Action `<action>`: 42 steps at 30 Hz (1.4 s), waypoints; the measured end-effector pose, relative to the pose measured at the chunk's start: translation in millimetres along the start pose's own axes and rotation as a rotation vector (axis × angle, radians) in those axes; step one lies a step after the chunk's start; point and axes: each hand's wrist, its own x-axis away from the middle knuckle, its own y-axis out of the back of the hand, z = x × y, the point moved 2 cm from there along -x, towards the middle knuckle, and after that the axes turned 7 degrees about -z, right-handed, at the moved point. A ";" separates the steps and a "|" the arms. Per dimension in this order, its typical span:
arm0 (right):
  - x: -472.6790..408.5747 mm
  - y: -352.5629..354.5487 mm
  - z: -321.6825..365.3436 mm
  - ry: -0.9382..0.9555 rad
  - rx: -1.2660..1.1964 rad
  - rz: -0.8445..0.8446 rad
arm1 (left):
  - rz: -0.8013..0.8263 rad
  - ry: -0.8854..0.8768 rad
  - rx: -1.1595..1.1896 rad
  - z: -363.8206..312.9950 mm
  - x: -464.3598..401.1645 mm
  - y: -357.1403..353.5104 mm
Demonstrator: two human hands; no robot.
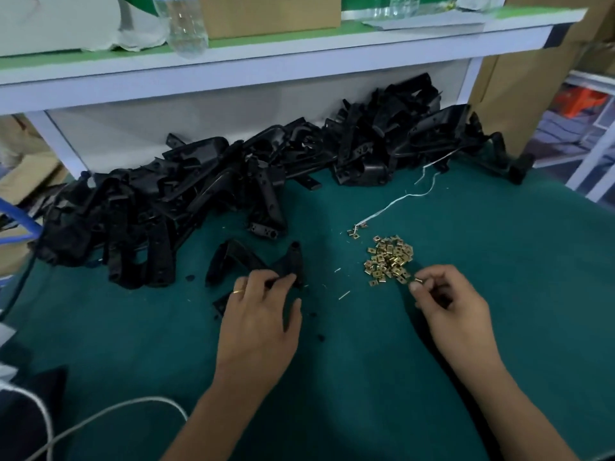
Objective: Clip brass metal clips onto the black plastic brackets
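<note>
The left hand (258,311) grips a black bracket (253,261) on the green worktop (366,361); the right hand (447,304) pinches one brass clip (418,280) beside the clip pile (389,257).

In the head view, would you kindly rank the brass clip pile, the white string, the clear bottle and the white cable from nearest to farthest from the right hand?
1. Brass clip pile: just beyond the right hand fingertips.
2. White string: farther back on the green mat.
3. White cable: far left, near the front edge.
4. Clear bottle: up on the shelf, back left.
</note>
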 end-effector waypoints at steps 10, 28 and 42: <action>3.5 2.1 3.1 -0.048 -0.055 0.000 | 0.289 -0.195 -0.457 24.4 -46.3 -29.6; 90.1 -16.7 37.0 -0.338 -0.533 0.089 | 0.246 -0.331 -0.066 -41.2 43.2 -11.9; 89.6 -16.7 31.5 -0.307 -0.528 0.130 | 0.181 -0.324 -0.025 -38.3 44.0 -12.0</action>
